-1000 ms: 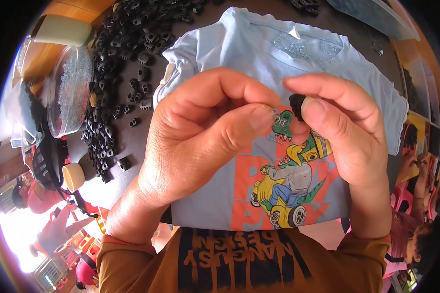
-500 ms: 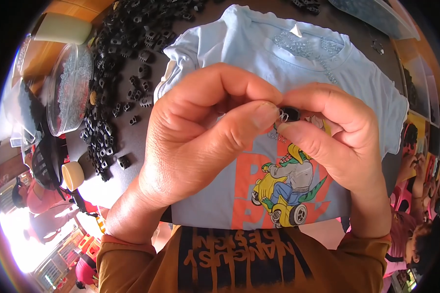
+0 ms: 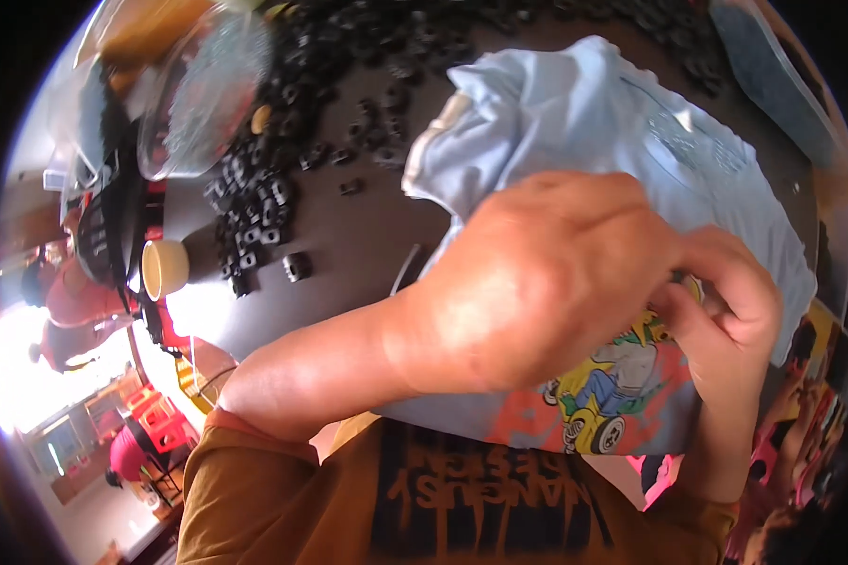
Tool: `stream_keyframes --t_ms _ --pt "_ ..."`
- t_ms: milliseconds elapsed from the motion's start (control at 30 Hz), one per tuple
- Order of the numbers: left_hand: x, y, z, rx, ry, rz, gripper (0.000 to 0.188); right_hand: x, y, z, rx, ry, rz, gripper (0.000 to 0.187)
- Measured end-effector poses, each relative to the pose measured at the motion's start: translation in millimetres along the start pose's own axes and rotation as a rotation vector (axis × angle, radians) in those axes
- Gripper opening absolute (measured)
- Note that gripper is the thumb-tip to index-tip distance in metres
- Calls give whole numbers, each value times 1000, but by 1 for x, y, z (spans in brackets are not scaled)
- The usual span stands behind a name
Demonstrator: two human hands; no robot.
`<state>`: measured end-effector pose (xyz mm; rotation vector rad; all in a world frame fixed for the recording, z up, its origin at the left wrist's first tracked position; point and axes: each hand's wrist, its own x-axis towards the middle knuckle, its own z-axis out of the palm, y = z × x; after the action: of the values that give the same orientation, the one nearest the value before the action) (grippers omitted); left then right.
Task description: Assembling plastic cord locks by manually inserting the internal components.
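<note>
My right hand [image 3: 725, 292] pinches a small black plastic piece [image 3: 676, 277] between thumb and forefinger; only a sliver of it shows. Across it reaches my left hand [image 3: 546, 278], closed, with its back up and its fingertips hidden at the right hand's pinch. What the left fingers hold is out of sight. Both hands are over a light blue T-shirt [image 3: 556, 113] with a cartoon print, spread on the dark table. Small clear or silvery springs [image 3: 678, 141] lie on the shirt near its collar.
Many loose black plastic pieces [image 3: 254, 198] cover the dark table [image 3: 339, 245] at left and back. A clear tub [image 3: 151, 151] of springs and a cream cup [image 3: 165, 269] stand at left. A translucent bin [image 3: 773, 75] is at far right. Other people appear on both sides.
My left hand has turned over, its back now up and its wrist swung outward. Both hands appear farther right. The spring seen at the black piece is now hidden, and the view has shifted.
</note>
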<state>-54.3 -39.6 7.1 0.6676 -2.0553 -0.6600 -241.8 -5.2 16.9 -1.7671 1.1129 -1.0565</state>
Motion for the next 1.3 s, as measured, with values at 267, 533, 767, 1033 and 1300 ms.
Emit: stream_keyframes --t_ms 267,533,767,1033,1300 --pt "-6 11 5 123 -7 30 31 -8 -1 -3 211 149 309 22" --pt "3 18 -27 374 -151 8 15 -3 7 -4 353 186 365 23" --pt "-14 2 -99 785 -95 -214 14 0 0 -2 347 151 263 23" --pt "-44 -18 -120 899 -114 -362 13 0 -1 1 425 89 263 20" --pt "-48 -31 -117 986 -130 -338 12 -2 -1 0 459 81 254 19"
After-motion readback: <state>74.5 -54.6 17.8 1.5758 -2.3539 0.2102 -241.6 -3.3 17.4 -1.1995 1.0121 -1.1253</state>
